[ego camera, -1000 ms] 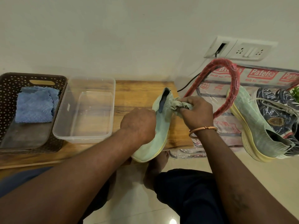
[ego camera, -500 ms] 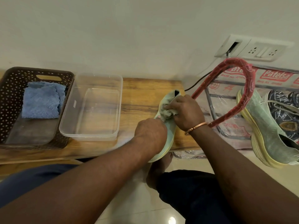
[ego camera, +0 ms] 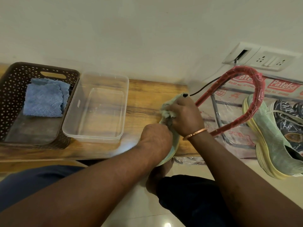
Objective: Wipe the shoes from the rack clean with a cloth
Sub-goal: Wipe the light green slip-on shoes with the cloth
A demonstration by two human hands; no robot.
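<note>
At the right end of the desk (ego camera: 147, 99), at about 4 o'clock from the middle of my view, one mint-green shoe (ego camera: 175, 145) lies with its toe past the near edge and its heel collar pointing to 12 o'clock. My left hand (ego camera: 155, 140) is closed around its front half and steadies it. My right hand (ego camera: 186, 118), with a copper bangle (ego camera: 195, 133) at the wrist, grips a bunched grey-green cloth (ego camera: 166, 112) and presses it against the upper near the collar. I read this as wiping in progress on this shoe, with the cloth high on the upper. How much of the shoe is already clean I cannot tell, because both hands cover most of it.

Off at 3 o'clock stands the rack (ego camera: 255, 89), its red frame wrapped in plastic. A second mint-green shoe (ego camera: 270, 145) leans on it, and a dark patterned shoe (ego camera: 288, 115) sits just behind that one. Whether those have been wiped does not show. I judge that they are waiting, so the task looks well short of finished: at least the mate and the dark footwear would remain.

Over at 9 o'clock a brown basket (ego camera: 9, 89) holds a folded blue cloth (ego camera: 44, 97), and a clear tub (ego camera: 98, 137) sits between the basket and my hands. Neither hand touches any of them.
</note>
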